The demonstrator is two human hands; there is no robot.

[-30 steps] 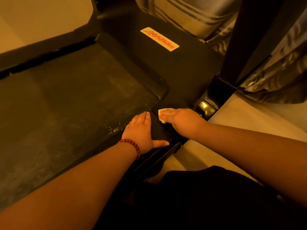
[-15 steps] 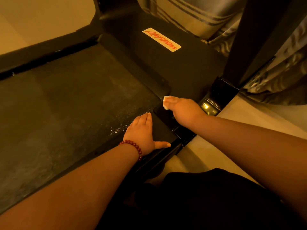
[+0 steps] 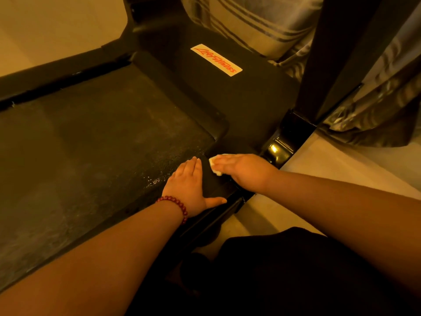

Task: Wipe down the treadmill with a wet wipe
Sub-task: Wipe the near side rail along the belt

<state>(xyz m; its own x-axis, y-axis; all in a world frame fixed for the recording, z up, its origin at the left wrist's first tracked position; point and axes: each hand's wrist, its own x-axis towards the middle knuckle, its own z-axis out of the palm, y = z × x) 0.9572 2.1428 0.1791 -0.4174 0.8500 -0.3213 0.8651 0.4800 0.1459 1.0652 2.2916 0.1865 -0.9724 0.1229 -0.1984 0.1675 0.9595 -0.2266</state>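
Right hand (image 3: 247, 173) presses wet wipe (image 3: 213, 161) under flat, closed-up fingers onto treadmill (image 3: 213, 184) edge, 2 o'clock from left hand (image 3: 188, 187), which lies flat, fingers together, thumb out, probably bracing body weight.

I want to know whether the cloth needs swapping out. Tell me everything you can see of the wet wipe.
The wet wipe is a small, pale, whitish wad that looks soft and crumpled. It is mostly hidden under the right hand. Only two bits show, one past the fingertips and one below the fingers. It is pressed onto the black side rail by the front corner of the belt, near the left hand but apart from it. Motion blur hides any dirt or dampness.
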